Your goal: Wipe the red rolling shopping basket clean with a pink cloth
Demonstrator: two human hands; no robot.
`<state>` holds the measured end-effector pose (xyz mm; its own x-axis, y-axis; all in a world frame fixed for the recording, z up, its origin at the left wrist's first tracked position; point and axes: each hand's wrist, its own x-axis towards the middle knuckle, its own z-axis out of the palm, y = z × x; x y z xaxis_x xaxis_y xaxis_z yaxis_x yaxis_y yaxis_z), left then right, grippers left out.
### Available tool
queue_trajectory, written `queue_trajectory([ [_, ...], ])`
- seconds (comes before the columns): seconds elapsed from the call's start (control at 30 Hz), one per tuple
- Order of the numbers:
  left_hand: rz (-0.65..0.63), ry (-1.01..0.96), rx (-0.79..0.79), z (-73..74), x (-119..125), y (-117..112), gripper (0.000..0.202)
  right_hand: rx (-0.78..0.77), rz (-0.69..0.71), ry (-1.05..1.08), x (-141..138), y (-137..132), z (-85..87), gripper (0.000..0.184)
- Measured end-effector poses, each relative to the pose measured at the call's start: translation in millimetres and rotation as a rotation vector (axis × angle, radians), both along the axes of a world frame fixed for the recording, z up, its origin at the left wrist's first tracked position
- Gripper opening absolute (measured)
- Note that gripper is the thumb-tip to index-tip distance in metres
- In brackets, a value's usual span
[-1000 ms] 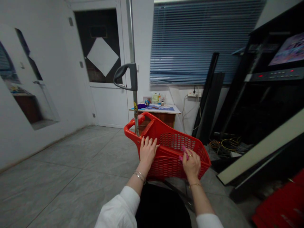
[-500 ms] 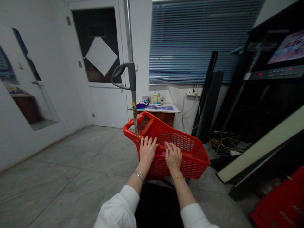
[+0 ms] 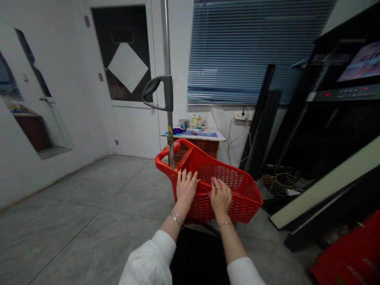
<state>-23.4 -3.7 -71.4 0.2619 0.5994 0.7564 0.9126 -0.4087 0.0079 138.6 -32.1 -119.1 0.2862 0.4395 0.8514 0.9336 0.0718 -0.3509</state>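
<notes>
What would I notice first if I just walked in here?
Probably the red basket in the middle, with the left hand on its near rim and the right hand holding a pink cloth there. Then the big blue blinds behind it, and the white diamond on the door at the left.

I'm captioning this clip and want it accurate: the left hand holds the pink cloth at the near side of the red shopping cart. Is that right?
Not quite: the head view shows the right hand, not the left, holding the pink cloth at the near side of the red shopping cart.
</notes>
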Motion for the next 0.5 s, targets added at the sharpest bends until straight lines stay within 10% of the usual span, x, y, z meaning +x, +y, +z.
queue_trajectory([
  [0.13, -0.006, 0.024, -0.005, 1.1, -4.4, -0.1, 0.041, -0.044, 0.087, -0.038, -19.7, 3.2, 8.7, 0.034],
  [0.37, 0.002, 0.014, -0.020, 0.2, -1.5, 1.1, 0.040, 0.036, -0.132, 0.089, 83.1, -22.6, -15.3, 0.038],
  [0.5, -0.018, -0.022, -0.024, -0.4, 1.9, 0.5, 0.038, 0.039, -0.152, 0.100, 59.7, -14.6, -9.7, 0.040],
])
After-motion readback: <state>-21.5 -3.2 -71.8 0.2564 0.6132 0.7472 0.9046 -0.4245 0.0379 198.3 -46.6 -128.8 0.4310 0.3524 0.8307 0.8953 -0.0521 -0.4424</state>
